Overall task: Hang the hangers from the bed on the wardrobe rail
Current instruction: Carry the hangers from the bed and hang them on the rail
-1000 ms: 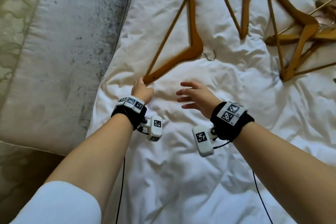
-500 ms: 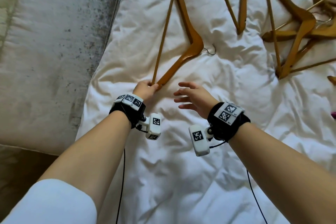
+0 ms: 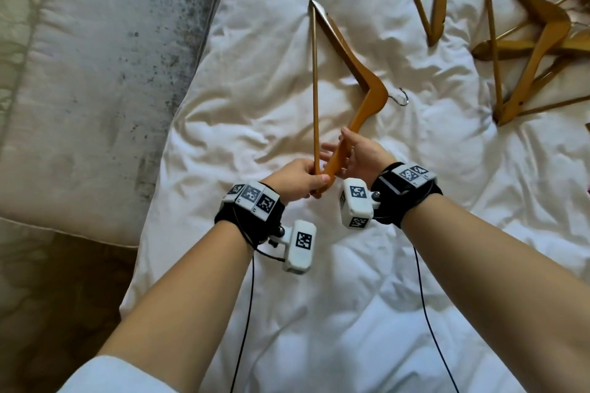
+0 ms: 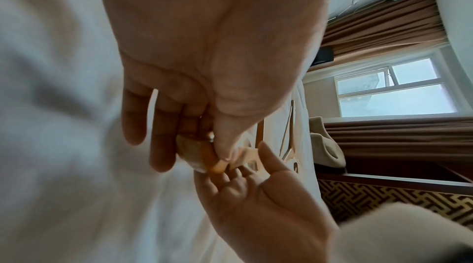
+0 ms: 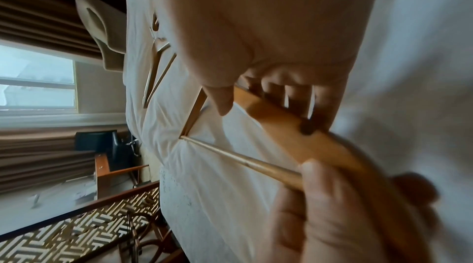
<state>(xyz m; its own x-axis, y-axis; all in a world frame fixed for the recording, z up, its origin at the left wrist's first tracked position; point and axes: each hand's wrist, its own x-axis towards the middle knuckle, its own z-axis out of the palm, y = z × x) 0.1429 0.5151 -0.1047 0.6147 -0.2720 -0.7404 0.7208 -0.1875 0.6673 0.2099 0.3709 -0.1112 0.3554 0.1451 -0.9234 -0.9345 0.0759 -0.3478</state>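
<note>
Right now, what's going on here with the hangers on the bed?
A person is picking a wooden hanger up off the white duvet. The left hand grips its near corner, where the bar meets the arm, and the right hand is closing round the arm just above. Its far tip looks to be touching the duvet. Several more hangers lie in a loose pile further along the bed. No wardrobe is in view.

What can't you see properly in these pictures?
- Hangers at the head view's top right: cut off by the edge, so no sure count.
- Held hanger, left wrist view: the left hand covers most of it.
- Wardrobe rail: not in any view.
</note>
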